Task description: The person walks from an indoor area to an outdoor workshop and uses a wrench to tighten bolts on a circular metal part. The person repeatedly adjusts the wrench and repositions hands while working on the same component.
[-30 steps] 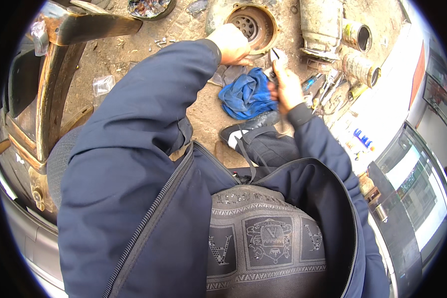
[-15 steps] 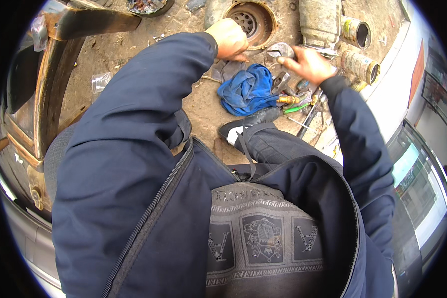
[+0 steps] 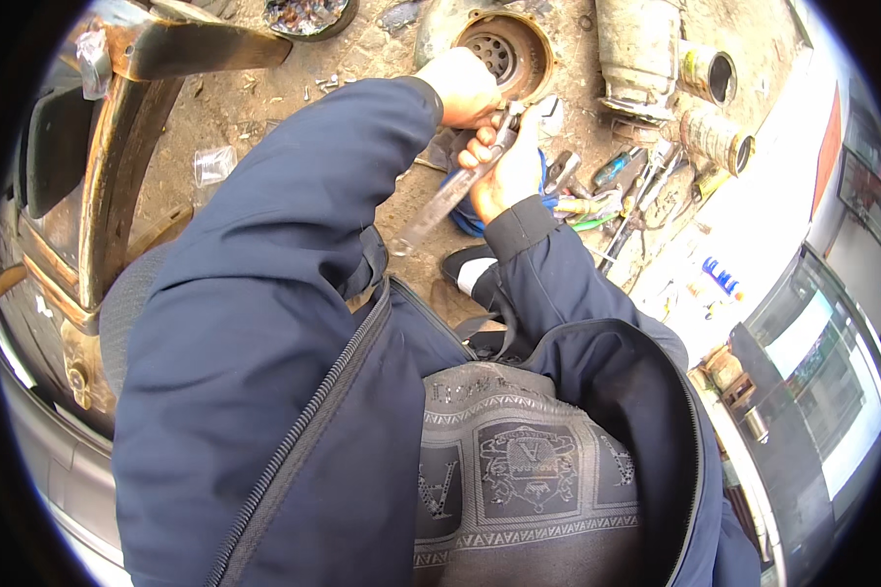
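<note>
The right hand (image 3: pixel 507 174) is closing its fingers around a long metal tool (image 3: pixel 463 184), just beside the rusty round housing (image 3: pixel 535 67); the tool's lower end is blurring. The left hand (image 3: pixel 463 86) is curling at the housing's near rim; whether it is pinching anything cannot be told. The grey shirt (image 3: pixel 531 470) is bearing decorative lettering and a crest.

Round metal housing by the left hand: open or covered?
Open. The perforated plate shows inside the round metal housing, with no cover over it; the left hand hides only its lower left edge.
</note>
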The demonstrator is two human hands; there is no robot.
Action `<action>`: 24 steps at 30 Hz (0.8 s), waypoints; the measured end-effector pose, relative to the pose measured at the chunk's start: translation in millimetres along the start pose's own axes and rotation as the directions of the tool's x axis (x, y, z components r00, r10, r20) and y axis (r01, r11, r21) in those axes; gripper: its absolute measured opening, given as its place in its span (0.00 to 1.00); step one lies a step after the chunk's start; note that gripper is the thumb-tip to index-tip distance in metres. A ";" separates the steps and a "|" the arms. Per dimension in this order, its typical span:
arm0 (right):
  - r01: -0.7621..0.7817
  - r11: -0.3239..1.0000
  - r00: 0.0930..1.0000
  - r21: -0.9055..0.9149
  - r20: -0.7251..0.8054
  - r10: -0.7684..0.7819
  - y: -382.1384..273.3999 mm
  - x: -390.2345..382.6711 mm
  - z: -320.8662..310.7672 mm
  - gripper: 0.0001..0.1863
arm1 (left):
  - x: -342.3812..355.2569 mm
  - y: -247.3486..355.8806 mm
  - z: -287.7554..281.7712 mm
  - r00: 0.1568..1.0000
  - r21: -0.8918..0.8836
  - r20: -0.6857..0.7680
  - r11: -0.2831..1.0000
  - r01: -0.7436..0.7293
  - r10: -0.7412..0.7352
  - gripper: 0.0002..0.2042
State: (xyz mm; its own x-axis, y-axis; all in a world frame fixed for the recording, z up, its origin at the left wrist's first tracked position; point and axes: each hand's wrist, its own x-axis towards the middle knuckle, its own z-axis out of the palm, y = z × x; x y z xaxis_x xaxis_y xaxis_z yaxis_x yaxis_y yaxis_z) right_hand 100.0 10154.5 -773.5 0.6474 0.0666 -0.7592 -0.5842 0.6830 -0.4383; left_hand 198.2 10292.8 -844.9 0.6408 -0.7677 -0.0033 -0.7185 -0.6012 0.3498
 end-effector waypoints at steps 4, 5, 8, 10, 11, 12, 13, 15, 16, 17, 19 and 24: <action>-0.073 0.895 0.965 -0.441 -0.256 -0.048 -34.1 -17.9 -18.0 0.29 | -1.5 0.9 -6.1 0.998 0.028 0.055 1.000 -0.010 0.008 0.22; -0.073 0.743 0.958 -0.665 -0.255 -0.134 -54.1 -23.1 -24.7 0.30 | -1.8 0.5 -6.7 0.999 -0.004 0.038 1.000 -0.027 0.027 0.22; -0.006 0.400 0.987 -0.916 -0.069 -0.145 -119.9 -26.7 -39.4 0.28 | -2.6 -1.3 -4.7 0.999 -0.009 0.003 0.999 -0.032 0.032 0.21; 0.036 0.107 0.992 -0.994 0.022 -0.122 -157.4 -16.8 -41.3 0.26 | -2.4 -2.6 -0.7 0.999 -0.017 -0.015 0.999 -0.033 0.032 0.22; 0.103 -0.183 0.987 -0.978 0.123 -0.102 -172.4 -10.1 -39.5 0.29 | -2.4 -2.9 1.2 0.999 -0.021 -0.016 0.999 -0.036 0.035 0.22; 0.156 -0.468 0.975 -0.870 0.211 -0.068 -184.7 -2.9 -36.3 0.30 | -2.5 -3.3 2.6 0.999 -0.024 -0.018 0.999 -0.035 0.034 0.23; 0.194 -0.714 0.950 -0.673 0.311 -0.035 -194.3 4.4 -31.9 0.31 | -2.5 -3.6 3.5 0.998 -0.035 -0.039 0.998 -0.051 0.049 0.25; 0.332 -0.824 0.885 -0.459 0.453 0.104 -206.4 17.9 -20.7 0.33 | -2.4 -4.2 3.7 0.997 -0.042 -0.047 0.997 -0.064 0.062 0.26; 0.352 -0.840 0.887 -0.413 0.435 0.157 -209.7 23.6 -14.5 0.33 | -2.3 -4.3 3.1 0.998 -0.036 -0.035 0.997 -0.061 0.060 0.27; 0.416 -0.834 0.844 -0.362 0.495 0.206 -211.6 28.4 -8.1 0.32 | -2.1 -4.2 2.3 0.998 -0.028 -0.024 0.998 -0.057 0.057 0.27; 0.423 -0.872 0.830 -0.247 0.492 0.264 -213.3 35.8 5.1 0.29 | -1.8 -3.4 0.5 0.999 -0.007 -0.010 0.999 -0.048 0.048 0.27; 0.589 -0.807 0.645 0.041 0.577 0.500 -214.8 52.4 39.8 0.23 | -1.8 -1.7 -1.5 0.999 0.019 0.017 0.999 -0.042 0.042 0.24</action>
State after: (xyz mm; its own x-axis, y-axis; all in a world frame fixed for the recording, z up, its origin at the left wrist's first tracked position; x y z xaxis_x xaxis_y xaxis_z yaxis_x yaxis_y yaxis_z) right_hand 279.0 10040.2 -700.0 0.4079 0.8046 -0.4315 0.8729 -0.4822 -0.0739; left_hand 198.7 10295.5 -844.1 0.6054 -0.7959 -0.0046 -0.7499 -0.5723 0.3318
